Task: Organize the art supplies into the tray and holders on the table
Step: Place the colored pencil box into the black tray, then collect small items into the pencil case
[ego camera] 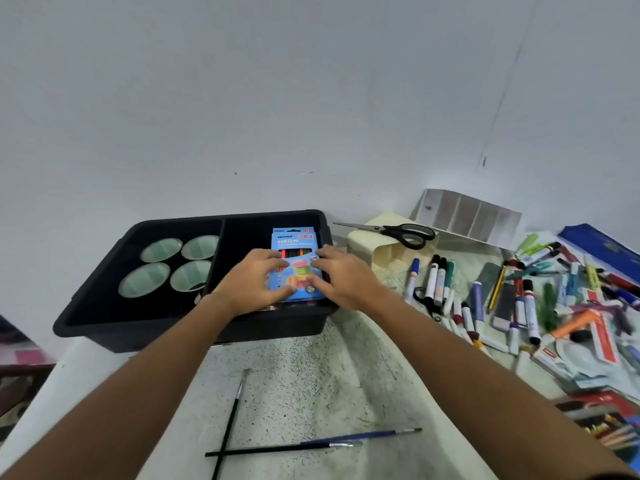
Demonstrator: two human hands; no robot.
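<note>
Speckled tabletop [294, 382] shows the job barely begun: both hands, left hand [254, 282] and right hand [341, 277], clasp a blue pencil box [294, 244] in the black tray [104, 306]'s right compartment, while markers [440, 282], brushes [277, 448] and scissors [398, 232] lie loose toward the table's right edge.

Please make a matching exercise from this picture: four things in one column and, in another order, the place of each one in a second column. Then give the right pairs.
Things
1. blue pencil box
2. paper cups
3. scissors
4. paintbrushes

Places
A. on the table, nearest the camera
B. on top of the cream holder
C. right compartment of the black tray, between the left hand and the right hand
D. left compartment of the black tray

Pairs: 1-C, 2-D, 3-B, 4-A
</note>
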